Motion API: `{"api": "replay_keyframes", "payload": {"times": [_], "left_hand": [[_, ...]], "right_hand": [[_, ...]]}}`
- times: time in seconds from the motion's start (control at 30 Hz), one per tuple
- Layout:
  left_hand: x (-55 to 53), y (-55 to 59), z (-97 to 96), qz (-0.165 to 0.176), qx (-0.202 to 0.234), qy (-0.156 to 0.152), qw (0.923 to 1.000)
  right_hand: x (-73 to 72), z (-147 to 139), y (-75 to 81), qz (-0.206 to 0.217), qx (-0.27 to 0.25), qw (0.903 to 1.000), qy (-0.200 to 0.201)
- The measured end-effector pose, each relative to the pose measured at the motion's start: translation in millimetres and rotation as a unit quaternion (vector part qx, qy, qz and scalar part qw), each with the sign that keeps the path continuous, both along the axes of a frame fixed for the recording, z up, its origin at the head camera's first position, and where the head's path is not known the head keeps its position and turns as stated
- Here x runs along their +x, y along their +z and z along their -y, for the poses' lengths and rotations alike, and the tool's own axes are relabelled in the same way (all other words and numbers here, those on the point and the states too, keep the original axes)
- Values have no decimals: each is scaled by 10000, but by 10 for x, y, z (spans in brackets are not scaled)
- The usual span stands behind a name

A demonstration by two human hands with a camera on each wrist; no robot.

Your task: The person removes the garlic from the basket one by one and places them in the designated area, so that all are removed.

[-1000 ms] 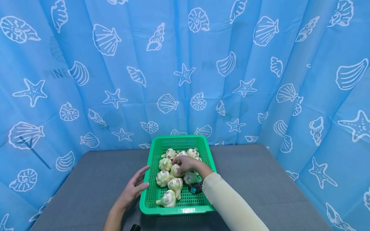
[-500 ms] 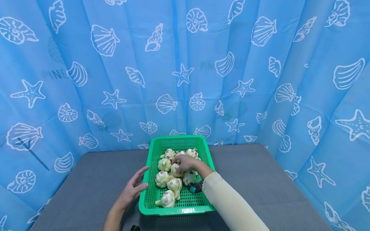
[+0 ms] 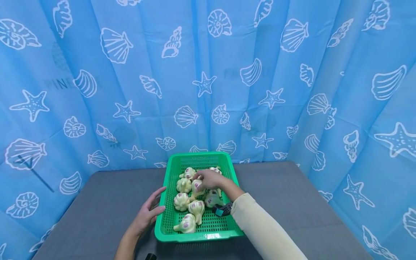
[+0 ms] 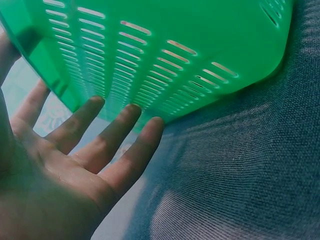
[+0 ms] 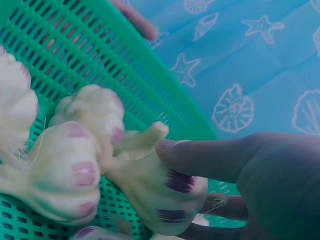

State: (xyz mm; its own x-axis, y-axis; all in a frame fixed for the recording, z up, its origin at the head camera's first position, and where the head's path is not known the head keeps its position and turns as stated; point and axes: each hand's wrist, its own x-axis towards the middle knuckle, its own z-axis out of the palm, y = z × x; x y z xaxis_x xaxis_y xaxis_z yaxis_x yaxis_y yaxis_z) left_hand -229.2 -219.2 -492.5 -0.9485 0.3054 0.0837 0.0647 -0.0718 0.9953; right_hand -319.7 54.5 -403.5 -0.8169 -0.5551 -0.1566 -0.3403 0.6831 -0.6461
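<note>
A green plastic basket holds several garlic bulbs with purple patches. My right hand reaches into it from the right and pinches one garlic bulb. In the right wrist view the thumb lies on top of this bulb, with fingers on its underside; its stem points left. Other bulbs, such as a garlic bulb, lie close beside it. My left hand is at the basket's left side. Its long fingers, fairly straight and spread, touch or nearly touch the slotted outer wall.
A grey cloth-covered table lies under the basket. Behind it hangs a blue curtain with white shells and starfish. A black device is on the right wrist. A dark object shows at the bottom edge.
My right hand has shifted slightly, and the garlic bulb in its grip has moved a little and shows more of its side. The left hand stays at the basket's side.
</note>
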Motion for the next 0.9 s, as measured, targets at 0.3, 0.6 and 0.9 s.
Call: {"api": "replay_keyframes", "payload": {"times": [0.3,0.6,0.9], "left_hand": [[14,4,16,-89,25,-76,9999],[30,34,4,-105,32,-126,9999],[21,11,7,-87,-5,-72,9999]], "right_hand": [[115,-134,179,-309,-515,9982,-73],[240,-300,272,-623,-1033,9926,-152],[372,-442,285,-918,-1464,9846,-267]]}}
